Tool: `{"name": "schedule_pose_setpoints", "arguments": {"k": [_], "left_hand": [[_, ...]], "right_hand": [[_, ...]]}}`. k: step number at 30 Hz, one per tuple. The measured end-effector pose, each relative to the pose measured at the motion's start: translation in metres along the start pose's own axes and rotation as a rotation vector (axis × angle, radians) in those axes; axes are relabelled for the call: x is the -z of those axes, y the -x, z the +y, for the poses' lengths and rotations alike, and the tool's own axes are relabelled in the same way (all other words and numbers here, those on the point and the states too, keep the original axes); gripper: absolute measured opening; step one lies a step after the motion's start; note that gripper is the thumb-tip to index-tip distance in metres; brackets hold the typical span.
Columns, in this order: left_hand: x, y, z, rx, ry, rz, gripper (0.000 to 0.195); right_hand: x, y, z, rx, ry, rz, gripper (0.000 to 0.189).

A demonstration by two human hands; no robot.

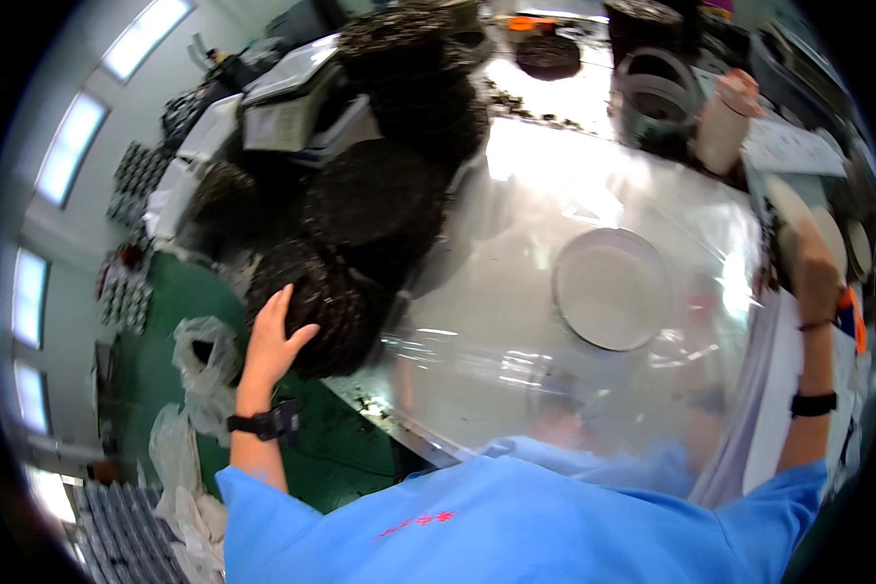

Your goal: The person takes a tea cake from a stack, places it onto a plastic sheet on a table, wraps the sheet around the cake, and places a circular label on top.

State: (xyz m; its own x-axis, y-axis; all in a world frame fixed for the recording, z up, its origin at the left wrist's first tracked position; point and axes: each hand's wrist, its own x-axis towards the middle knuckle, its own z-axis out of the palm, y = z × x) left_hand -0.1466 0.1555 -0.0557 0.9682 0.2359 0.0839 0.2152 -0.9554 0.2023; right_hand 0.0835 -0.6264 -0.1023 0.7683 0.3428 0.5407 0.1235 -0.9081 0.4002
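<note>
With its fingers apart, my left hand (271,343) rests against the near side of a stack of dark, round, dried seaweed-like cakes (321,306). My right hand (816,274) is blurred at the table's right edge. At its fingertips is a pale flat piece (787,201); blur hides whether the hand grips it. Just beyond lie pale round discs (831,232). Between my hands, a shallow round ring (613,348) lies on clear plastic film (482,336) that covers the work table.
More dark stacks (379,190) stand behind the left one, beside white bins (277,120). At the back are a single dark cake (547,57), a grey round container (657,91) and a pink-topped bottle (723,131). Plastic bags (204,365) hang left of the table above green floor.
</note>
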Motion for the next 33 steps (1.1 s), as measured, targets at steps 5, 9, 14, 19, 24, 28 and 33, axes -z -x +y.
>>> {"name": "schedule_pose_setpoints", "arguments": {"k": [5, 9, 14, 19, 24, 28, 33], "left_hand": [[-0.01, 0.014, 0.005, 0.105, -0.095, -0.035, 0.064], [-0.01, 0.001, 0.003, 0.036, -0.052, -0.013, 0.073], [-0.025, 0.001, 0.02, 0.047, -0.233, 0.079, 0.079], [-0.005, 0.007, 0.011, 0.021, -0.419, 0.246, 0.071], [0.026, -0.008, 0.172, -0.438, -0.374, 0.451, 0.057], [-0.08, -0.029, 0.295, -1.003, 0.056, 0.287, 0.053], [-0.146, -0.065, 0.332, -0.959, 0.573, -0.424, 0.069]], "right_hand": [[0.117, -0.033, -0.227, 0.486, -0.558, 0.247, 0.039], [0.085, 0.001, -0.275, 0.469, -0.485, 0.086, 0.039], [0.097, 0.004, -0.262, 0.394, -0.686, -0.088, 0.041], [0.125, 0.013, -0.207, 0.153, -0.81, -0.09, 0.04], [0.153, 0.018, -0.138, -0.186, -0.706, 0.062, 0.034], [0.147, -0.017, -0.188, -0.086, -0.74, 0.245, 0.049], [0.079, 0.004, -0.233, 0.113, -0.872, -0.371, 0.079]]}}
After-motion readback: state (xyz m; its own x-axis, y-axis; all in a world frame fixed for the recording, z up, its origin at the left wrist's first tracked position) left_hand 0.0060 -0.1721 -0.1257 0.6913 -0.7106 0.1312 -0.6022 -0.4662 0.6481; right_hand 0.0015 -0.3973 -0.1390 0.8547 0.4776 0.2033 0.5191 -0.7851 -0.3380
